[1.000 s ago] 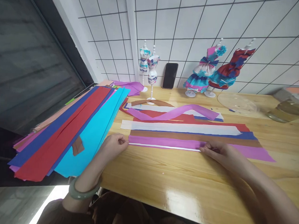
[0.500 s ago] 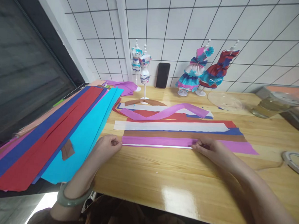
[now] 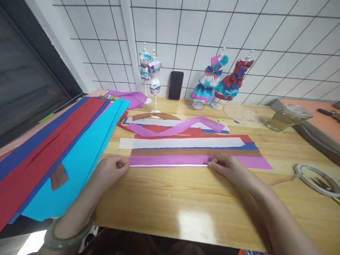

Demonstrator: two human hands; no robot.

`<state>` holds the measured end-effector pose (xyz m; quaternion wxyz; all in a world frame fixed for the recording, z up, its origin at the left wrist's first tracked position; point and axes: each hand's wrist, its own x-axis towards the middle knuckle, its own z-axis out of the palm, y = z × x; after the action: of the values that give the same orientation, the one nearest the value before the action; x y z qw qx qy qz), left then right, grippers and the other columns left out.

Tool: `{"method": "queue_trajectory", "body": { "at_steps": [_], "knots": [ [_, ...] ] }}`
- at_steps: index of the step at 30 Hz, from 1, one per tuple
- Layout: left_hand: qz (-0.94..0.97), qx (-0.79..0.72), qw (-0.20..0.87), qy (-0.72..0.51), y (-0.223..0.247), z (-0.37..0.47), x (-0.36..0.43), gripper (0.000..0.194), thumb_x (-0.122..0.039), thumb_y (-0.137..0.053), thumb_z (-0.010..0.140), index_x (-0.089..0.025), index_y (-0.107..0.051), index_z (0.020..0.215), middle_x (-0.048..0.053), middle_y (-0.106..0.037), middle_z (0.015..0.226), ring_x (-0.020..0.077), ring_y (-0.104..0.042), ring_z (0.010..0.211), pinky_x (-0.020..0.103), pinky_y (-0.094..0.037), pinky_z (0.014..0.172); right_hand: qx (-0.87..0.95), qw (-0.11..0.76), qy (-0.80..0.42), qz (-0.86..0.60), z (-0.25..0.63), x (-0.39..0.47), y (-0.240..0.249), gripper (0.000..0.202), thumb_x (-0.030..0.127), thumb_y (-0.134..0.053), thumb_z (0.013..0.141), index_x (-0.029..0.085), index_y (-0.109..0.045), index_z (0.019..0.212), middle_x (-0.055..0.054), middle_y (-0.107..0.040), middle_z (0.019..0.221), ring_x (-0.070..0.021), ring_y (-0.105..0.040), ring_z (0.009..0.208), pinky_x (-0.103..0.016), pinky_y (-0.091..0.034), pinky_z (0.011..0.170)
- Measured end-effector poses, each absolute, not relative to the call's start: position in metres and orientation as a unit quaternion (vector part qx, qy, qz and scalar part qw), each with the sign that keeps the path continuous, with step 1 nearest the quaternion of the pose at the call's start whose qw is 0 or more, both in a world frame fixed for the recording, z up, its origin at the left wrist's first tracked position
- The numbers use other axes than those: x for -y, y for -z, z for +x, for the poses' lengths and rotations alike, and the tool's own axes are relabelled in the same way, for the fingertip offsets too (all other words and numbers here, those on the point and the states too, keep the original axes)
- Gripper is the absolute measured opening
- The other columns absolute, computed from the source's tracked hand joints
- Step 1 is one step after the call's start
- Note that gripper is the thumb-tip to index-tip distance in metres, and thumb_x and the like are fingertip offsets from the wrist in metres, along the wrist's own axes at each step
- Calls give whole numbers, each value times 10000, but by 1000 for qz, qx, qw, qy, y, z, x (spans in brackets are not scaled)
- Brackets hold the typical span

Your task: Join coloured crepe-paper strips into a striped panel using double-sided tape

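A narrow white tape strip [image 3: 168, 165] runs along the near edge of a purple crepe paper strip [image 3: 169, 159]. My left hand [image 3: 113, 167] is closed in a pinch on the tape at the purple paper's left end. Well to the right, my right hand [image 3: 223, 164] pinches the same tape over the paper's near edge. From behind my right forearm a thin tail leads to a tape roll [image 3: 318, 180] lying on the table. Just beyond the purple paper lie a brown strip [image 3: 169, 152], a white strip [image 3: 180, 143] and a blue strip [image 3: 251, 146], partly overlapping.
Long crepe sheets, including a cyan one [image 3: 82, 161] and a red one [image 3: 46, 149], lie stacked at left. Behind stand small dress forms [image 3: 155, 78], dressed figures [image 3: 206, 84] and a phone [image 3: 176, 85]. A lidded cup [image 3: 284, 118] stands at right.
The view has turned slightly to the right, so everything sits further left in the picture. Both hands keep their pinch on the tape, with little visible movement against the paper.
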<state>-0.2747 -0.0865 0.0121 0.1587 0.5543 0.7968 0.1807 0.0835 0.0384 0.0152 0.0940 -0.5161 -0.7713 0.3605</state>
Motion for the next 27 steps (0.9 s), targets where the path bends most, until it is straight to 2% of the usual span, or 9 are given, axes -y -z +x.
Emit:
{"method": "queue_trajectory", "body": {
  "at_steps": [16, 27],
  "knots": [
    [567, -793, 142, -170, -14, -273, 87, 208, -346, -465, 669, -189, -464, 533, -23, -534, 551, 127, -458, 544, 222, -293, 499, 777, 97, -335, -524, 82, -39, -12, 370, 522, -479, 747, 183, -624, 716, -14, -572, 632, -143, -473, 572, -247, -353, 507],
    [568, -793, 136, -170, -11, -275, 87, 218, -351, -457, 690, -190, -471, 542, -20, -535, 565, 133, -467, 561, 228, -293, 502, 791, 86, -302, -525, 80, -38, -13, 364, 506, -452, 763, 188, -621, 707, -21, -614, 731, -148, -500, 599, -250, -360, 526]
  ]
}}
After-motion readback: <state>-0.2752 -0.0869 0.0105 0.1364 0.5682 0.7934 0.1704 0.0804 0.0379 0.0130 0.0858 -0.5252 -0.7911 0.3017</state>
